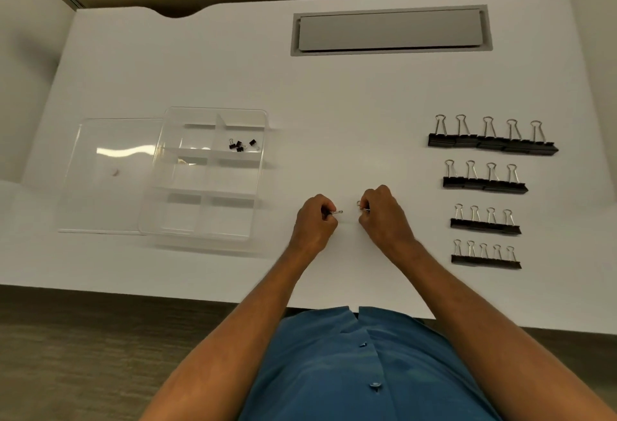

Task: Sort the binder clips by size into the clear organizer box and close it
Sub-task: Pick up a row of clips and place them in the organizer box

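The clear organizer box [152, 207] stands open at the left of the white desk, split into several compartments. Its lid [100, 193] lies flat beside it on the left. A few tiny black binder clips [241, 145] lie in the far right compartment. Four rows of larger black clips sit at the right: the biggest [492, 142] farthest, then [484, 183], [484, 224] and the nearest row [485, 261]. My left hand [315, 222] and my right hand [384, 215] rest fisted mid-desk, each pinching a small clip whose wire handle pokes out.
A grey cable hatch [390, 32] is set into the desk at the back. The desk's front edge [167, 294] runs just before my blue shirt. Partition walls stand at both sides.
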Motion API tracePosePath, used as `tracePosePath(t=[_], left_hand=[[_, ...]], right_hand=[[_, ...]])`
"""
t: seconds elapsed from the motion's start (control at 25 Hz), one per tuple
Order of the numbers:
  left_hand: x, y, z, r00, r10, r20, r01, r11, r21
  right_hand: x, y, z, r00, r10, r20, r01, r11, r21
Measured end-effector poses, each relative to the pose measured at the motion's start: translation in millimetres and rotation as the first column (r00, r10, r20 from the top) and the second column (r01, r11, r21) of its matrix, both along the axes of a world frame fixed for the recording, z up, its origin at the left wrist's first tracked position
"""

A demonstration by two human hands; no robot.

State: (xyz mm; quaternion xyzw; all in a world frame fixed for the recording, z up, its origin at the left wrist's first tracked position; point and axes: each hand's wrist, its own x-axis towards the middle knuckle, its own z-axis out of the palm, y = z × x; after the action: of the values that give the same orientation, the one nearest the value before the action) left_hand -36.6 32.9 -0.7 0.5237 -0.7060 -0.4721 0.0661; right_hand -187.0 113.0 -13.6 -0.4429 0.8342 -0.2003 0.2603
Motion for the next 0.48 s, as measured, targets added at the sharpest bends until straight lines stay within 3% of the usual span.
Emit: tracePosePath(t=[0.08, 0.12, 0.16, 0.24, 0.32, 0.36, 0.48], left_hand=[[5.3, -4.9, 5.0, 1.0, -0.009, -0.013, 0.009, 1.0, 0.013], [7.4, -8.7, 8.8, 1.0, -0.007, -0.026, 0.007, 1.0, 0.019], [8.7, -12.5, 13.3, 0.999, -0.001, -0.042, 0.002, 1.0, 0.023], [10.7, -20.7, 25.4, 0.996, 0.011, -0.091, -0.009, 1.0, 0.023], [13.4, -27.9, 38.3, 0.988, 0.003, -0.153, 0.0, 1.0, 0.015], [15.0, -30.5, 43.7, 0.984, -0.015, -0.175, 0.016, 1.0, 0.004], [23.4, -38.8, 56.5, 0.974, -0.096, -0.207, 0.085, 0.994, -0.065]], right_hand=[[0.3, -3.6, 2.8, 0.994, -0.074, 0.086, 0.07, 0.997, 0.041], [0.7, -6.9, 6.6, 0.966, -0.156, 0.208, 0.146, 0.987, 0.063], [2.1, -9.9, 12.0, 0.886, -0.256, 0.386, 0.238, 0.967, 0.094], [11.2, -15.6, 26.6, 0.56, -0.379, 0.737, 0.381, 0.907, 0.177], [27.0, -24.0, 37.9, 0.264, -0.382, 0.886, 0.46, 0.857, 0.233], [35.9, -29.4, 41.9, 0.175, -0.366, 0.914, 0.484, 0.84, 0.244], [60.1, -49.7, 52.7, 0.068, -0.29, 0.955, 0.524, 0.825, 0.213]])
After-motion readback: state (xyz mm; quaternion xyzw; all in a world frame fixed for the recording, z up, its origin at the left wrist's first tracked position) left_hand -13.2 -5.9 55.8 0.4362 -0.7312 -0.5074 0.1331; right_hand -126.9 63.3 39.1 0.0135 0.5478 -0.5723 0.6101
